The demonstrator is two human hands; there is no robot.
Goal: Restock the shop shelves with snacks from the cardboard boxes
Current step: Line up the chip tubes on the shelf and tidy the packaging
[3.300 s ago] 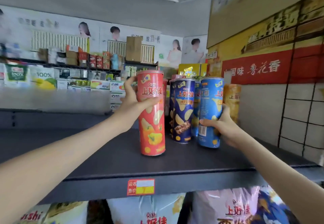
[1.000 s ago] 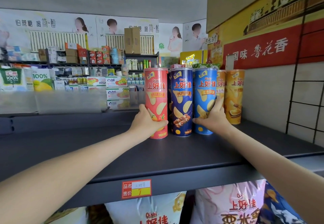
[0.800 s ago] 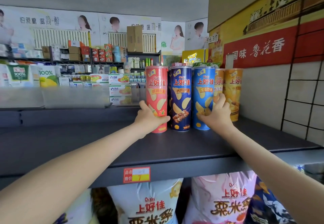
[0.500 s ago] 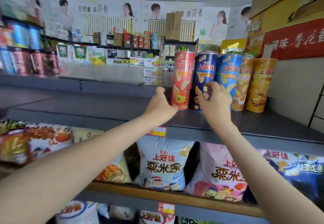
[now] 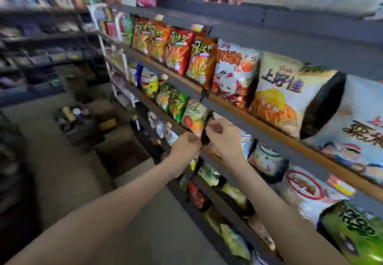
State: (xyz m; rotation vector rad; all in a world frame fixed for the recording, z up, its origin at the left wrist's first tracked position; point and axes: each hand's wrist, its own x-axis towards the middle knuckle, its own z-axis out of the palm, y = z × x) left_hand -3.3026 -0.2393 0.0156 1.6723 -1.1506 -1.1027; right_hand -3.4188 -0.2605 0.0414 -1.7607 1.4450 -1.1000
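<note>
You are holding left hand (image 5: 187,143) and right hand (image 5: 223,138) close together before the snack shelves (image 5: 269,135); fingers are sitting curled, blur hiding whether they pinch anything.

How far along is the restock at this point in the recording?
Done: the shelves in view look packed with snack bags. In hand: left hand and right hand meet in front of the shelves; blur hides whether they hold anything. Left: a cardboard box on the floor shows round can tops inside, so probably more to shelve.
</note>
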